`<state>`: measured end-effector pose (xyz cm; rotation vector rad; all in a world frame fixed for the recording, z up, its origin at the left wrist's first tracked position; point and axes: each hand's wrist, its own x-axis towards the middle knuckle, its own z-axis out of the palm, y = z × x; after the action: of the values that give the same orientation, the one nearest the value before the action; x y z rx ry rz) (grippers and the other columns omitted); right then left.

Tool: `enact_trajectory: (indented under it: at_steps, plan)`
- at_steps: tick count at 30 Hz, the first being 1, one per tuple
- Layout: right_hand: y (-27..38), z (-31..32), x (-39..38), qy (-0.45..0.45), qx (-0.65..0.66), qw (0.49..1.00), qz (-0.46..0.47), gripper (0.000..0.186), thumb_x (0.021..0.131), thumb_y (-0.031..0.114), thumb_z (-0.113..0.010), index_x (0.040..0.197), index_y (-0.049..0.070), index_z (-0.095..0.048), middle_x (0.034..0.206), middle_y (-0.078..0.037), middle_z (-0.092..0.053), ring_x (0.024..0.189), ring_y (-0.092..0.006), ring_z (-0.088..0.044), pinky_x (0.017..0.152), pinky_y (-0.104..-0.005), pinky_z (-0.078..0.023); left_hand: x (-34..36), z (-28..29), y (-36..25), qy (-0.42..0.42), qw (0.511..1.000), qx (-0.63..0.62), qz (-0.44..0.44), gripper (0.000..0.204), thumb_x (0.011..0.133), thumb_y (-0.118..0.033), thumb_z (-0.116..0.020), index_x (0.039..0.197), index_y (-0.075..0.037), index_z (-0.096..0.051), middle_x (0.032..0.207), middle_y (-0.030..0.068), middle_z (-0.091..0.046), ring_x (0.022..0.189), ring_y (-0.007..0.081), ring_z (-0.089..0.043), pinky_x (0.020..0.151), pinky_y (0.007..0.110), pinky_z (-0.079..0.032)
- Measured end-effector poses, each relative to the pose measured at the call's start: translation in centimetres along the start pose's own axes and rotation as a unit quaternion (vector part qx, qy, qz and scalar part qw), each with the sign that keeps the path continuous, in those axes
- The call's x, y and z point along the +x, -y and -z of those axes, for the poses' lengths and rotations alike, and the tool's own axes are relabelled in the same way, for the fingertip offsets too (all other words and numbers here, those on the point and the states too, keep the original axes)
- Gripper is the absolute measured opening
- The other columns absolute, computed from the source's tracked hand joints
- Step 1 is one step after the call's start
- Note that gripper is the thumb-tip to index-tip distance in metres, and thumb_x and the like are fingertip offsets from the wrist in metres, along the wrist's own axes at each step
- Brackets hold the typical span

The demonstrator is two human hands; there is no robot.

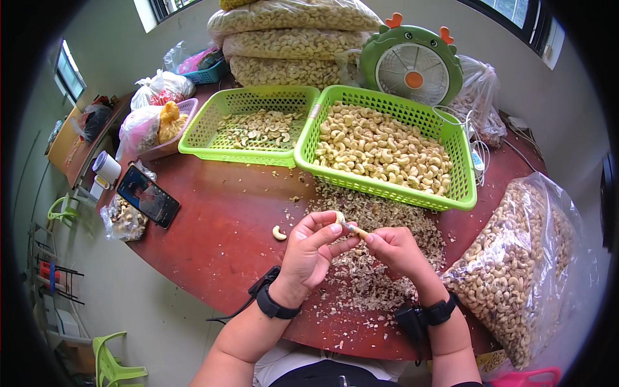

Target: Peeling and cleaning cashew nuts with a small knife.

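Between the thumb and fingers of my left hand [308, 251] a pale cashew nut [340, 218] is pinched. My right hand [398, 253] grips a small knife [359, 232] by its tan handle, and its short tip is at or very near the nut. Both hands are over a heap of brown skin flakes [374, 277] on the red table. A single cashew [278, 233] lies on the tabletop left of my left hand. Beyond my hands, a green basket [387, 188] is filled with whole cashews; the green basket [232, 155] beside it holds fewer, paler pieces.
A large clear bag of cashews [509, 264] leans at the right table edge. Stacked nut bags [290, 45] and a green fan [412, 64] stand at the back. A phone [148, 197] is propped at left near a white mug [107, 168] and a small nut bag [122, 218].
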<state>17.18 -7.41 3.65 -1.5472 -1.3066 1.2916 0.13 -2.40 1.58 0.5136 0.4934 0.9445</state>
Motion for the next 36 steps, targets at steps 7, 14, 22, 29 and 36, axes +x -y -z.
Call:
enact_trajectory:
  at_steps: [7,14,22,29,36]
  plan:
    - [-0.5,-0.2,0.4,0.005,-0.016,1.0,0.023,0.033,0.083,0.026,-0.053,0.061,0.002,-0.054,0.05,0.002,-0.046,0.045,-0.0039,-0.043,0.041,-0.0212,-0.034,0.1,0.2,0.1,0.0,1.0,0.001,-0.01,0.018,0.078,0.002,-0.053,0.095,-0.004,-0.052,0.092,0.0092,-0.057,0.093,0.0247,-0.056,0.079,0.041,-0.051]
    - [-0.8,-0.1,0.4,-0.003,-0.012,0.999,0.037,0.034,0.083,0.027,-0.053,0.061,0.002,-0.054,0.05,0.002,-0.047,0.045,-0.0034,-0.043,0.04,-0.0215,-0.033,0.0,0.0,0.3,-0.007,1.0,0.011,-0.019,0.017,0.078,0.003,-0.053,0.093,-0.004,-0.052,0.089,0.0085,-0.057,0.09,0.0241,-0.057,0.077,0.04,-0.052]
    - [-1.8,-0.2,0.9,-0.01,0.009,0.999,0.043,0.034,0.083,0.028,-0.053,0.06,0.003,-0.054,0.051,0.003,-0.046,0.045,-0.0031,-0.041,0.04,-0.0208,-0.032,0.1,0.0,0.4,-0.01,1.0,-0.002,-0.023,0.016,0.076,0.003,-0.053,0.09,-0.004,-0.051,0.089,0.0088,-0.057,0.089,0.0241,-0.057,0.079,0.04,-0.05]
    - [-2.2,0.6,0.8,-0.021,0.036,0.999,0.031,0.034,0.084,0.025,-0.052,0.058,0.003,-0.052,0.05,0.004,-0.043,0.046,-0.0033,-0.037,0.041,-0.0206,-0.029,-0.2,-0.4,0.7,0.017,0.999,-0.044,-0.026,0.016,0.075,0.004,-0.054,0.089,-0.002,-0.049,0.087,0.0094,-0.055,0.089,0.022,-0.056,0.084,0.04,-0.047]
    - [-2.3,3.1,0.9,-0.109,-0.015,0.988,0.11,0.035,0.084,0.024,-0.05,0.056,0.003,-0.05,0.049,0.005,-0.042,0.044,-0.0035,-0.034,0.041,-0.0205,-0.026,-2.1,-4.2,-3.6,-0.012,0.805,0.296,-0.513,0.022,0.074,0.009,-0.055,0.094,0.002,-0.048,0.09,0.0115,-0.053,0.081,0.0148,-0.055,0.072,0.027,-0.049]
